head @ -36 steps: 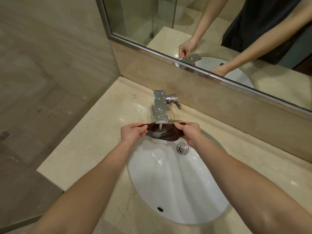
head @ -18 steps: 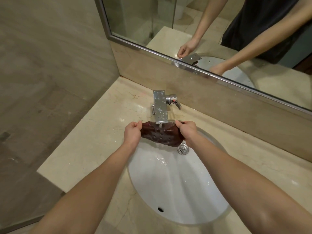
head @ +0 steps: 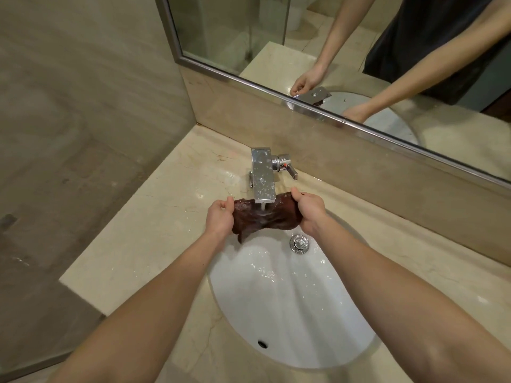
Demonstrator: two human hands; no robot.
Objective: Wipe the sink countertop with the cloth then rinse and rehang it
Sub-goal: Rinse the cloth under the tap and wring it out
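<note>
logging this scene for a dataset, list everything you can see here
mirror: 1, metal-framed, on back wall
countertop: 1, beige, below the mirror
sink: 1, white, set in countertop
faucet: 1, chrome, behind the sink, running
lever: 1, chrome, faucet's right side
drain plug: 1, chrome, sink's far end
cloth: 1, dark brown, under the faucet's stream
hands: 2, bare; left hand grips cloth's left end, right hand its right end

The left hand (head: 219, 217) and right hand (head: 311, 214) are bare, and behind the grip both forearms (head: 154, 305) run uncovered to the near edge. In the mirror (head: 249, 31) beyond the grip, a loose dark garment (head: 425, 37) covers the torso, and the arms beside it are bare.
</note>
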